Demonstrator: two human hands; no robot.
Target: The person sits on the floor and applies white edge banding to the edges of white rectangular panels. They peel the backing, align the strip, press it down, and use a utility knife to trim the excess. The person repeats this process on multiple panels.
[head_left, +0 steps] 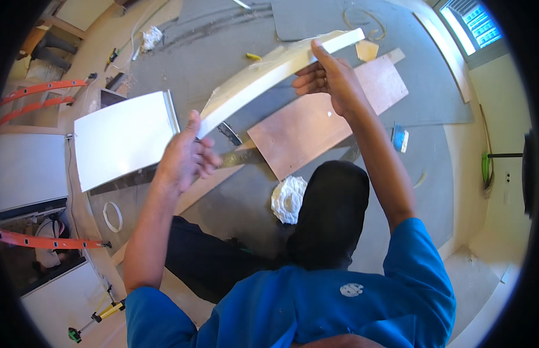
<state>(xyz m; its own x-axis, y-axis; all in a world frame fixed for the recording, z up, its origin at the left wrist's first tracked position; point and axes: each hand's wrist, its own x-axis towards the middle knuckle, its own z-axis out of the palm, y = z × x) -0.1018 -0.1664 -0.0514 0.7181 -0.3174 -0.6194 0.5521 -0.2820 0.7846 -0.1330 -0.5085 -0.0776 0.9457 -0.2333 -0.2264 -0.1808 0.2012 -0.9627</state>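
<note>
I hold a long white board (275, 74) aslant above the floor, its narrow pale edge towards me. My left hand (185, 155) is at its lower left end, thumb up, fingers curled beneath. Near the upper right end, my right hand (334, 78) has its thumb on the edge and its fingers bent below. What looks like thin clear film hangs along the board's far side. Under it lies a reddish-brown wooden panel (307, 136). A white coiled roll (288, 200) sits close to my knee.
A white panel (127, 139) stands to the left, near orange ladder rails (49, 239). A white ring (113, 217), a blue-and-white tool (399, 138) and a yellow-and-green tool (101, 315) lie around me. Another person (49, 240) is low at the left; someone's legs (52, 49) show farther back.
</note>
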